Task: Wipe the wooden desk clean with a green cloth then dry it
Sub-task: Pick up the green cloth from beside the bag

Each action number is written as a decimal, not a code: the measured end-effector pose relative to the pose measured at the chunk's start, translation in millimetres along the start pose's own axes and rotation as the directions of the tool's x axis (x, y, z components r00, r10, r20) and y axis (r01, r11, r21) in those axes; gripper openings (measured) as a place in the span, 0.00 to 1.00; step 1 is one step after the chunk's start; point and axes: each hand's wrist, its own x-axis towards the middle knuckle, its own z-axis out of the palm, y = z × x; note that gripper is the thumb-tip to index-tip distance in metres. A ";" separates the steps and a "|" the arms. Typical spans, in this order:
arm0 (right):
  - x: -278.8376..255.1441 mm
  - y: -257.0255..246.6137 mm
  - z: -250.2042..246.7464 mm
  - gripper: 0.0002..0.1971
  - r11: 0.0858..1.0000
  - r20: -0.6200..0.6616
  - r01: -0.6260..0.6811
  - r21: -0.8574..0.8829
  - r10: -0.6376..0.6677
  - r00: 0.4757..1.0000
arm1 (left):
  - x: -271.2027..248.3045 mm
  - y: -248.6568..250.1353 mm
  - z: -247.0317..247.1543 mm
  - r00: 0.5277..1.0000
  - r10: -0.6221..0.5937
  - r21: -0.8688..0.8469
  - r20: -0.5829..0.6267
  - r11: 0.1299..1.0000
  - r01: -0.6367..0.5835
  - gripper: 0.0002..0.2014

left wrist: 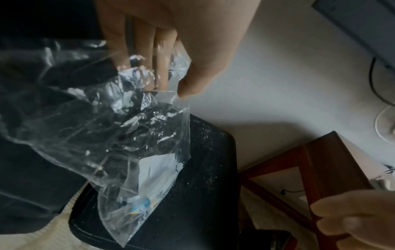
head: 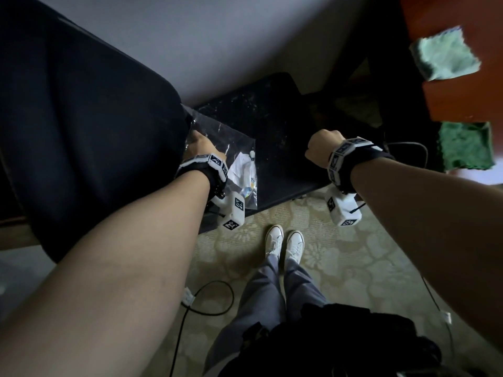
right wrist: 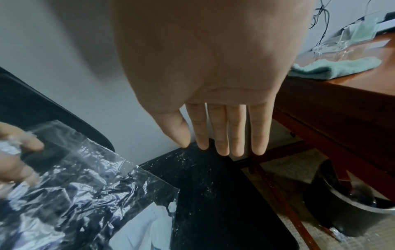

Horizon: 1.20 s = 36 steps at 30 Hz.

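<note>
The red-brown wooden desk [head: 457,104] shows only at the right edge of the head view. A light green cloth [head: 446,54] lies folded on it, and a dark green cloth [head: 466,146] sits nearer me at its edge. My left hand [head: 200,142] pinches the top of a clear plastic bag [left wrist: 138,143] between thumb and fingers, over a black chair seat [head: 280,148]. The bag holds white paper and small bits. My right hand [right wrist: 215,148] hangs above the seat with straight fingers [right wrist: 223,133], holding nothing. The light green cloth [right wrist: 333,67] lies to its right.
A black chair back [head: 81,131] fills the left. The seat is flecked with white specks. A dark round bin [right wrist: 352,203] stands under the desk [right wrist: 320,94]. Clear plastic items [right wrist: 346,38] sit behind the cloth. Cables trail on the patterned carpet [head: 340,262] by my white shoes [head: 284,244].
</note>
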 end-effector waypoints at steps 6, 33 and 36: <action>-29.6 20.6 -18.3 0.17 0.997 -0.034 -0.059 0.052 0.061 0.998 | 0.7 25.7 1.1 0.991 0.110 0.079 0.074 0.990 -0.116 0.16; -153.1 221.9 -8.4 0.06 0.763 -0.180 -0.361 0.537 0.522 0.834 | -108.5 263.5 50.4 0.764 0.596 0.246 0.248 0.724 -0.645 0.12; -123.4 230.0 -5.8 0.20 0.754 -0.235 -0.348 0.557 0.545 0.804 | -104.8 278.5 65.7 0.769 0.578 0.285 0.273 0.715 -0.639 0.11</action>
